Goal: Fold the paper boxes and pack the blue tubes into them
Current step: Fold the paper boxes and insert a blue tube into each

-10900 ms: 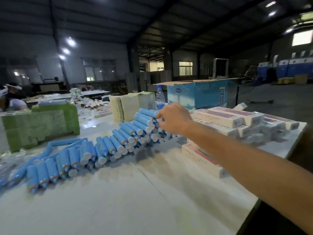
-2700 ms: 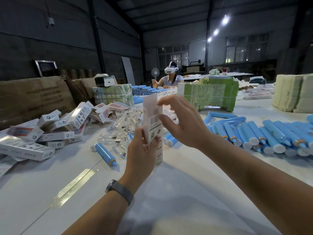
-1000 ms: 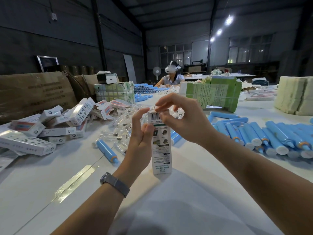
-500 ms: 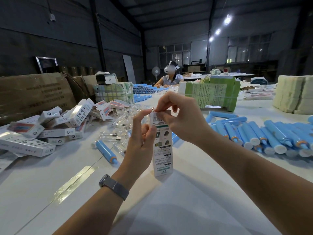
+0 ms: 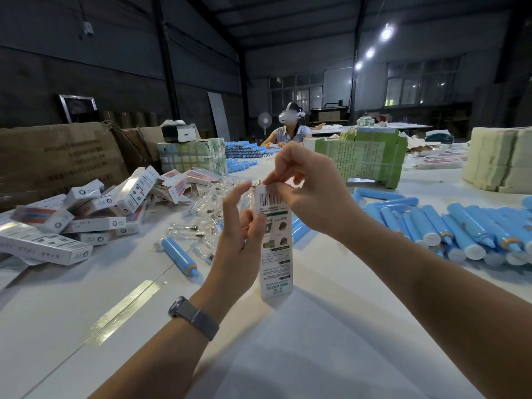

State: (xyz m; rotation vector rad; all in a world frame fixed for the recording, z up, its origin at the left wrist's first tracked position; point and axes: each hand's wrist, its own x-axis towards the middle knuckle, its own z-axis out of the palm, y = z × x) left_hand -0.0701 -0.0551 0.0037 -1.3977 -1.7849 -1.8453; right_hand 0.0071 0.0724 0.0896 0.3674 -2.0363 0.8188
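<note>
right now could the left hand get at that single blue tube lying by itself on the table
Probably yes, once it lets go. The lone blue tube lies on bare table just left of the left hand, with nothing between them. But that hand is gripping the upright paper box while the right hand works its top flap.

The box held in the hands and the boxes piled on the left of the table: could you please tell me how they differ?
The held box stands upright, its lower end on the table; the piled boxes lie flat or tilted, overlapping. The held one is gripped by the left hand while the right hand pinches its top end; nothing touches the pile. Both are slim white printed cartons.
</note>
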